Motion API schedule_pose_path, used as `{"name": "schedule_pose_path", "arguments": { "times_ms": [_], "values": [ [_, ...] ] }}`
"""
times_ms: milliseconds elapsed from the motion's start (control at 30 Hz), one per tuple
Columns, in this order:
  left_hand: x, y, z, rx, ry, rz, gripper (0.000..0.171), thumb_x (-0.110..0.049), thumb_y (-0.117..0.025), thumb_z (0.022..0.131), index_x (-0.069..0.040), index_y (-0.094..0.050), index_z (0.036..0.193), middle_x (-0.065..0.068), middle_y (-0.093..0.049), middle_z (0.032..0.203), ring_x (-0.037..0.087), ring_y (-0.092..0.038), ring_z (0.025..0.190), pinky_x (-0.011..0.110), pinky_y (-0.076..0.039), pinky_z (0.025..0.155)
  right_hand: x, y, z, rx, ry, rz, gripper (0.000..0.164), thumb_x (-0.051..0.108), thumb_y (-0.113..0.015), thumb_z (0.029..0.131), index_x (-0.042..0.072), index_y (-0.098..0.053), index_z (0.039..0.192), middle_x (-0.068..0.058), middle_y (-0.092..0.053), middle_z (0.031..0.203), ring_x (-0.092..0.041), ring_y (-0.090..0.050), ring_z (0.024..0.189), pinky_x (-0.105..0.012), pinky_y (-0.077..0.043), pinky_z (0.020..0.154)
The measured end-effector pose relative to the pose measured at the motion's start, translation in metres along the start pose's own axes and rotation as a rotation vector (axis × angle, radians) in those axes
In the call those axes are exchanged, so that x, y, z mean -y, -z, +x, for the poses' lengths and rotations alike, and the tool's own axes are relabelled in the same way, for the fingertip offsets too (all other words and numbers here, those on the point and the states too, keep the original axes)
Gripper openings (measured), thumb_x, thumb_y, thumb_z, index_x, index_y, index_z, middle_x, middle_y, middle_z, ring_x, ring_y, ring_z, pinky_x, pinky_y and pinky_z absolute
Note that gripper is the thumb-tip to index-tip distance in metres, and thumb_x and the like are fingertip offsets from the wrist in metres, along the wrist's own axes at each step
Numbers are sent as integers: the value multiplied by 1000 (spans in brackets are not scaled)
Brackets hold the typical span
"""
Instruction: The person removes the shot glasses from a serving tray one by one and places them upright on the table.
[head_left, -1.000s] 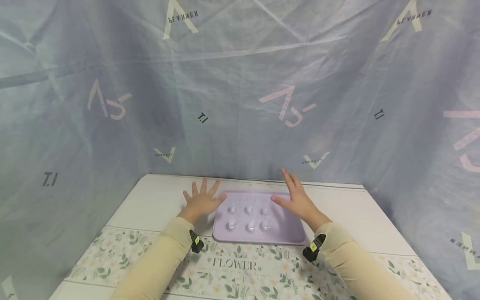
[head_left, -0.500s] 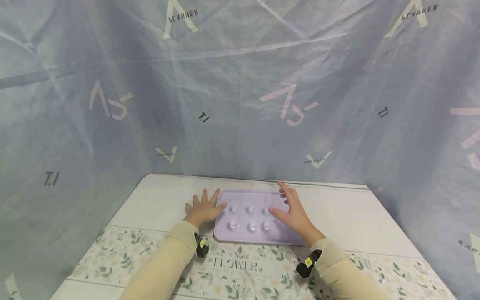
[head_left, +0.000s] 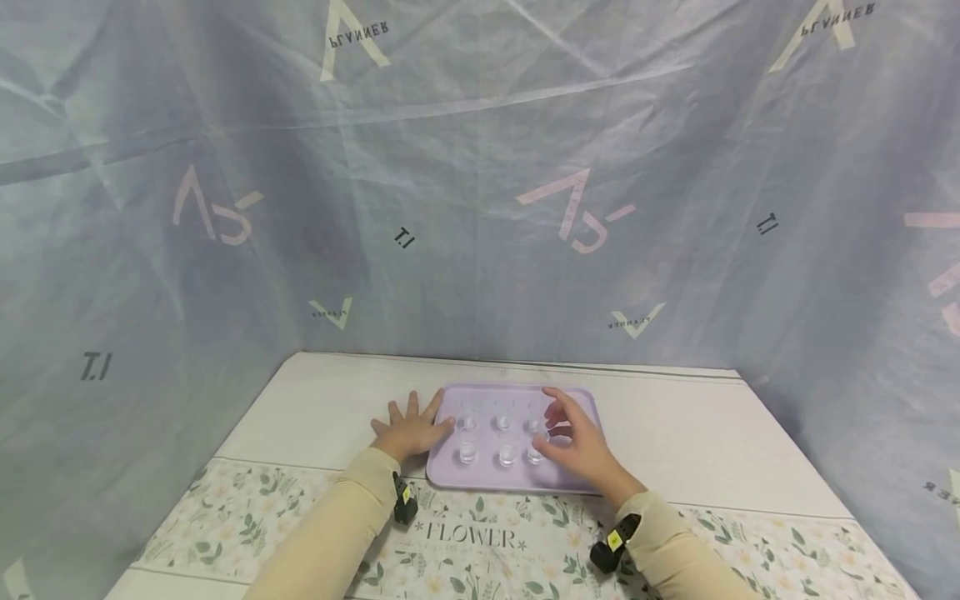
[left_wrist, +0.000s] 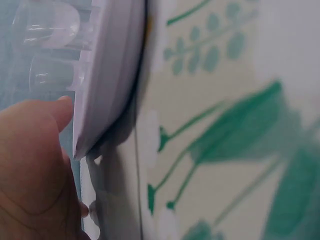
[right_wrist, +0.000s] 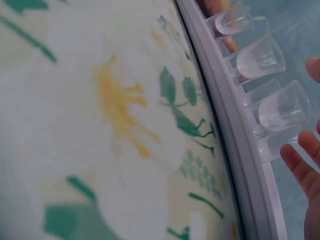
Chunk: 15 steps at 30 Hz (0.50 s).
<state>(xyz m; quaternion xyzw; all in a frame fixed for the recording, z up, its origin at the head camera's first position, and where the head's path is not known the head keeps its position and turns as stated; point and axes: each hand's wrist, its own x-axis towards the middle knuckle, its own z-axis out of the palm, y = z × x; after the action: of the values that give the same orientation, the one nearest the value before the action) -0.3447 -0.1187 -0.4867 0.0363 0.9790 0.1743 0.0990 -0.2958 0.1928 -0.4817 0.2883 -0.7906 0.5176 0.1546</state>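
Several small clear cups stand upright in two rows on a lilac tray (head_left: 480, 480). Their lower parts look pale; I cannot tell whether they hold liquid. My left hand (head_left: 411, 433) lies with spread fingers at the tray's left edge, its thumb at the rim in the left wrist view. Over the tray's right part my right hand (head_left: 583, 452) curves loosely around the right-hand cups, thumb near the front right cup (head_left: 534, 455). The right wrist view shows its fingers (right_wrist: 300, 170) beside a clear cup (right_wrist: 284, 107), with no grip visible.
A white table cover with a flowered band (head_left: 247, 508) and the word FLOWER lies under the tray. A grey-blue printed curtain (head_left: 480, 250) hangs behind and at both sides. Dark wrist cameras (head_left: 405, 504) sit on both sleeves.
My right hand has come down and toward me over the right cups, its fingers curving more. The left hand has lowered beside the tray's left edge. The cups stay on the tray.
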Motion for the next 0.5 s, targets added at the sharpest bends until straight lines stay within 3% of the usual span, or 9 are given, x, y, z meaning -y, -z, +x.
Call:
{"name": "schedule_pose_path", "arguments": {
  "times_ms": [133, 267, 400, 500],
  "values": [
    [-3, 1, -2, 21, 5, 19, 81, -72, -36, 97, -33, -12, 164, 25, -3, 167, 63, 5, 145, 85, 6, 102, 16, 1, -2, 47, -42, 23, 82, -8, -81, 78, -8, -38, 148, -33, -55, 109, -50, -61, 97, -59, -56, 83],
    [-3, -2, 0, 41, 17, 43, 82, -72, -38, 96, -34, -10, 164, 25, 0, 167, 63, 8, 145, 85, 7, 102, 18, -1, -3, 65, -59, 19, 81, -9, -81, 77, -8, -39, 147, -33, -56, 109, -50, -63, 97, -60, -56, 82],
    [3, -10, 9, 55, 27, 57, 84, -74, -35, 95, -35, -7, 164, 22, 4, 168, 61, 11, 145, 84, 10, 101, 18, -4, -4, 61, -79, 29, 79, -14, -79, 76, -9, -40, 145, -34, -56, 109, -51, -63, 98, -64, -54, 81],
    [11, -19, 21, 58, 27, 52, 87, -78, -35, 93, -37, -4, 163, 20, 8, 168, 60, 14, 145, 84, 12, 100, 15, -5, -5, 61, -86, 25, 78, -15, -78, 76, -9, -40, 144, -32, -57, 108, -49, -64, 97, -60, -56, 80]
  ]
}}
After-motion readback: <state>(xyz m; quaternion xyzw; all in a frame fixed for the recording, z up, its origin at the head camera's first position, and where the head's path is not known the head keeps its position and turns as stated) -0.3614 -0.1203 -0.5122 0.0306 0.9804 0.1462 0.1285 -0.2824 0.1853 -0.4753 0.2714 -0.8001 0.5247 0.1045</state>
